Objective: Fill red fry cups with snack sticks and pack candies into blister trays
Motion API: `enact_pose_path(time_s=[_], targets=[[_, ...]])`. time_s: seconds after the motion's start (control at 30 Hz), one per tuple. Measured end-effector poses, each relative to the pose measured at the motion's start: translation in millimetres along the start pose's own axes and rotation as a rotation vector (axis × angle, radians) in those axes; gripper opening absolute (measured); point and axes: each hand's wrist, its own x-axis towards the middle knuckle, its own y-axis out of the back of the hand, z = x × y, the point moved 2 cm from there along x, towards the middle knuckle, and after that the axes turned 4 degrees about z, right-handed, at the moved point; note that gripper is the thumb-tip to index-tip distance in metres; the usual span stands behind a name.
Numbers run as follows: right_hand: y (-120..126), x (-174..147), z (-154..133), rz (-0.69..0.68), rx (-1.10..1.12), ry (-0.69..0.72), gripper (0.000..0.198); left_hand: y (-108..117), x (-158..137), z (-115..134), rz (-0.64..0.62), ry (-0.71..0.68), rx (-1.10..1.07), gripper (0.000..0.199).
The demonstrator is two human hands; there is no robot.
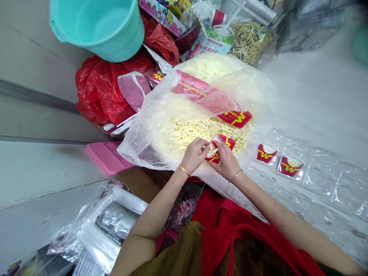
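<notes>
My right hand [225, 160] grips a small red fries carton [227, 141] with yellow marks, its white inside turned up toward my left hand. Close beside the carton's mouth, my left hand [195, 154] has its fingertips pinched together; what they hold is too small to make out. Beneath both hands spreads a heap of pale yellow toy-like fries sticks [195, 132] in a large clear plastic bag [143, 142]. On the heap, partly under the bag's film, lie more red cartons [237, 118].
To the right, a clear blister tray [319, 172] holds two filled red cartons [291, 166]. A turquoise bucket [97, 30] and red plastic bags [100, 90] stand at the upper left. A bag of golden cords [250, 42] lies at the back. Plastic packaging [115, 218] sits lower left.
</notes>
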Motion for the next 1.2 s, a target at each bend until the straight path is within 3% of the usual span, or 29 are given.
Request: enact_pose_path(time_s=[0.13,0.3,0.37,0.43,0.53,0.63,0.7,0.8,1.03,1.13,1.2], targets=[[-1,-5,4,0.024,-0.017,-0.023,0.073,-10,-9,8,0.049,0.007,0.027,0.018],[0,-11,8,0.008,0.018,0.004,0.067,-19,-22,20,-0.211,-0.094,0.151,0.018],[1,-12,9,0.019,0.034,0.001,0.069,-14,-21,20,-0.221,-0.084,0.126,0.022],[2,-12,10,0.035,0.040,-0.017,0.075,-4,-14,11,-0.111,-0.013,0.143,0.024],[3,-10,12,0.041,0.045,-0.046,0.079,10,4,-12,0.014,0.146,0.484,0.022],[4,-8,14,0.036,0.051,-0.057,0.078,7,23,-39,-0.019,0.284,0.803,0.018],[4,-8,15,0.023,0.053,-0.059,0.079,2,33,-52,-0.026,0.324,0.836,0.012],[7,-9,17,0.010,0.046,-0.078,0.080,3,38,-61,0.052,0.361,0.629,0.009],[2,0,14,0.012,0.036,-0.068,0.080,21,17,-42,0.281,0.464,-0.628,0.014],[-6,8,4,0.016,0.024,-0.039,0.079,16,10,-25,0.314,0.514,-0.904,0.017],[-8,13,-2,0.029,0.023,-0.030,0.078,10,7,-18,0.281,0.543,-0.951,0.019]])
